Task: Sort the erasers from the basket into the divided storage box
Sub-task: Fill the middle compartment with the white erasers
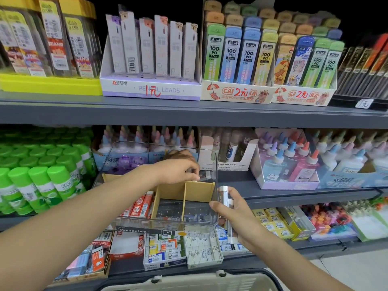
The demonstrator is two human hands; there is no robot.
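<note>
A clear divided storage box (215, 164) with tan dividers (199, 191) stands in front of the middle shelf. Red erasers (141, 204) fill its left compartment; dark blue ones (196, 217) lie at the front right. My left hand (178, 170) reaches into the back right compartment and pinches a small dark eraser (204, 175). My right hand (235, 215) grips a stack of white wrapped erasers (225, 198) just outside the box's right wall. The beige basket (189, 281) shows at the bottom edge.
Shelves hold pencil lead boxes (150, 89) above, green glue sticks (42, 177) at left, and glue bottles (287, 162) at right. Trays of packaged erasers (163, 253) sit on the lower shelf under the storage box.
</note>
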